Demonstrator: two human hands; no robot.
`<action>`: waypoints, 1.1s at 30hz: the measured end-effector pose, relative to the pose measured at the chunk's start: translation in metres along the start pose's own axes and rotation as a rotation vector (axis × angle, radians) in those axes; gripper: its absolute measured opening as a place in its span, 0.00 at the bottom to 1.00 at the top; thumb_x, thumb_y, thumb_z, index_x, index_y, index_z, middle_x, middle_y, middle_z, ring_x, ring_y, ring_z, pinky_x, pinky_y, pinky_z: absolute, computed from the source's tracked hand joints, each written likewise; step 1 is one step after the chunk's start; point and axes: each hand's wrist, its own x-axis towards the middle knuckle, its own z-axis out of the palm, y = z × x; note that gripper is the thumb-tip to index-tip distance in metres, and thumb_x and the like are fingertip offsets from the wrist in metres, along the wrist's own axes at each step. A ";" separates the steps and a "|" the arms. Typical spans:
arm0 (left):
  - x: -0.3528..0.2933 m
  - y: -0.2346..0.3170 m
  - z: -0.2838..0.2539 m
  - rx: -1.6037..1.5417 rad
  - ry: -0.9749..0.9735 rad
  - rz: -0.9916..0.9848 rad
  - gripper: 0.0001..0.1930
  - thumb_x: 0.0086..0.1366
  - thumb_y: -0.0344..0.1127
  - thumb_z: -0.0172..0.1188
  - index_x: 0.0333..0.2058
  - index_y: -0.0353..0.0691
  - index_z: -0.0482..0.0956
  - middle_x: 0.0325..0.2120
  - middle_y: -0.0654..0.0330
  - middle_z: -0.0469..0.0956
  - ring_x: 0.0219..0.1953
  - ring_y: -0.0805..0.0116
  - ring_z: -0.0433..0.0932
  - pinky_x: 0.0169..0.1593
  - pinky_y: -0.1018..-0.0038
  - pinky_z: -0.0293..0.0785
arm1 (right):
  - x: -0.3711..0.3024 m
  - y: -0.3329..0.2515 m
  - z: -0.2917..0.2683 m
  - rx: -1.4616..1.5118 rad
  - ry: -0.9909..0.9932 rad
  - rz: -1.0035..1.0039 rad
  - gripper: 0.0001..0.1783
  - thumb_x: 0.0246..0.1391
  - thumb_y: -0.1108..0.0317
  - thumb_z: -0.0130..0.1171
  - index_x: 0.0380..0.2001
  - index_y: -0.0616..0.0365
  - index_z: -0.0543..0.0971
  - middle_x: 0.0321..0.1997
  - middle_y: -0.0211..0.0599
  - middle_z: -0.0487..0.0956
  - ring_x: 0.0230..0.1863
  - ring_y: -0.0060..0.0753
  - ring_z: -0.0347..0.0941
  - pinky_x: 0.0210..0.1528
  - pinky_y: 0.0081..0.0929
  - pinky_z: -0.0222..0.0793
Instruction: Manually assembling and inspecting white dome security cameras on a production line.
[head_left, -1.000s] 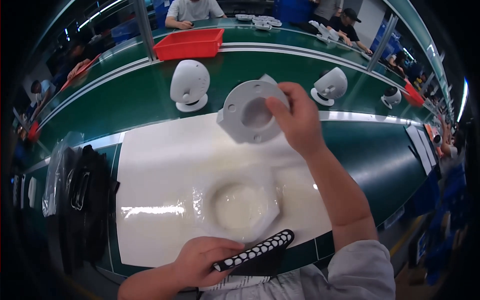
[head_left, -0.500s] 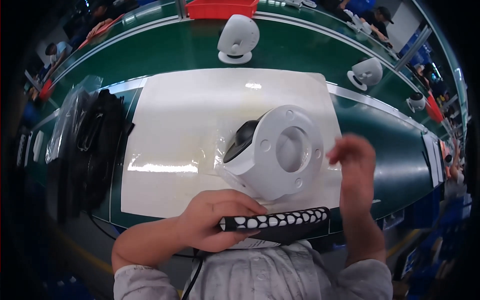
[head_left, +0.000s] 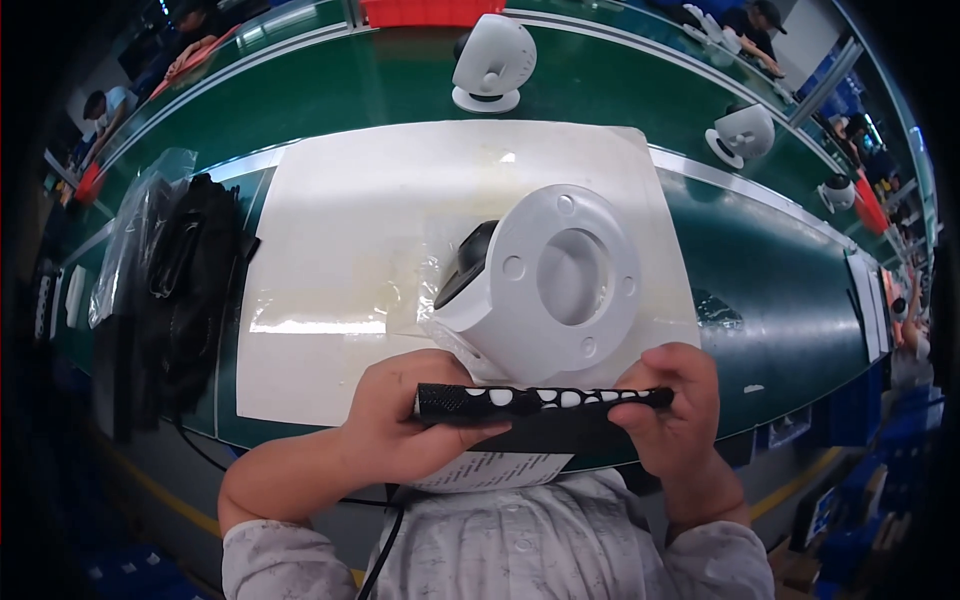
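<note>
My left hand [head_left: 405, 415] grips the left end of a flat black panel [head_left: 520, 425] whose narrow edge is dotted with white rounded patches. At the panel's other end, the thumb and fingers of my right hand [head_left: 675, 405] are closed on it. A printed white sheet [head_left: 490, 470] shows below the panel, close to my body. Just beyond the panel, a white rounded device [head_left: 510, 310] lies tipped over on the white mat [head_left: 330, 220]. Its ring-shaped base, with small round pads and a central recess, faces me, and a black part shows on its left.
Black bundled items [head_left: 190, 260] and clear plastic wrapping [head_left: 125, 250] lie left of the mat. Similar white devices [head_left: 495, 60] stand upright on the green belt [head_left: 380, 85] beyond a metal rail. A red bin [head_left: 435, 12] sits at the back; other people work farther off.
My right hand has come down and inward and taken hold of the panel's right end. The panel is tilted differently. The white devices on the far belt have shifted right.
</note>
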 end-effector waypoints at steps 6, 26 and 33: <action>0.000 -0.006 -0.006 -0.024 0.089 0.061 0.09 0.41 0.24 0.65 0.16 0.37 0.71 0.14 0.61 0.69 0.16 0.68 0.68 0.20 0.76 0.61 | 0.003 -0.001 0.008 0.501 0.176 0.289 0.27 0.43 0.66 0.62 0.43 0.60 0.59 0.42 0.49 0.68 0.36 0.36 0.71 0.39 0.27 0.70; 0.001 -0.004 -0.030 -0.076 0.036 0.026 0.07 0.42 0.23 0.63 0.18 0.37 0.72 0.14 0.59 0.70 0.16 0.67 0.69 0.20 0.76 0.62 | 0.049 -0.029 0.033 -0.217 -0.076 -0.435 0.28 0.32 0.88 0.58 0.34 0.44 0.64 0.31 0.30 0.69 0.25 0.35 0.68 0.24 0.27 0.62; -0.001 -0.010 -0.038 0.165 0.067 0.308 0.08 0.40 0.25 0.61 0.23 0.39 0.75 0.20 0.61 0.73 0.20 0.67 0.72 0.22 0.75 0.66 | 0.081 -0.008 0.033 0.094 0.095 -0.507 0.25 0.38 0.82 0.53 0.43 0.53 0.64 0.36 0.35 0.67 0.31 0.29 0.67 0.25 0.20 0.60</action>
